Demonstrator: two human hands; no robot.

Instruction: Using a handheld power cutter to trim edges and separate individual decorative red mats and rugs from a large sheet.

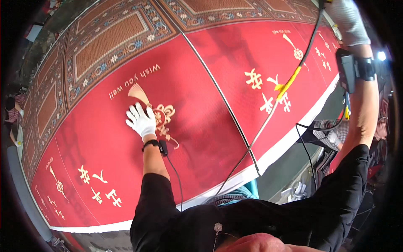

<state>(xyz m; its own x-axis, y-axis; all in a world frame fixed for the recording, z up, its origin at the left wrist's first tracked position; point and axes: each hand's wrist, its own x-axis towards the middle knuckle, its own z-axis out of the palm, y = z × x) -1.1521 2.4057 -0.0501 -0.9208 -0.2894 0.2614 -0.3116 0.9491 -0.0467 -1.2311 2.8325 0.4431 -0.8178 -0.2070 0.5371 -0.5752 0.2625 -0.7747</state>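
A wide sheet of red printed mat material (201, 126) with gold tassel-knot motifs and lettering spreads out in front of me. My left hand (141, 121), in a white glove, lies flat on it with fingers spread, beside a gold tassel knot (163, 115). My right hand (346, 21), also white-gloved, reaches out to the far right edge of the sheet. Its fingers are mostly cut off by the picture's rim, so any grip is hidden. Close by it, a cable (308, 48) with a yellow taped stretch (289, 82) runs down across the sheet toward me.
Brown carpet-patterned panels (113, 40) fill the sheet's far side. A dark strip (218, 90) crosses the red part. People (14, 110) stand at the left; another with a gloved hand (334, 138) is at the right. A thin black wire (308, 153) hangs beside my right arm.
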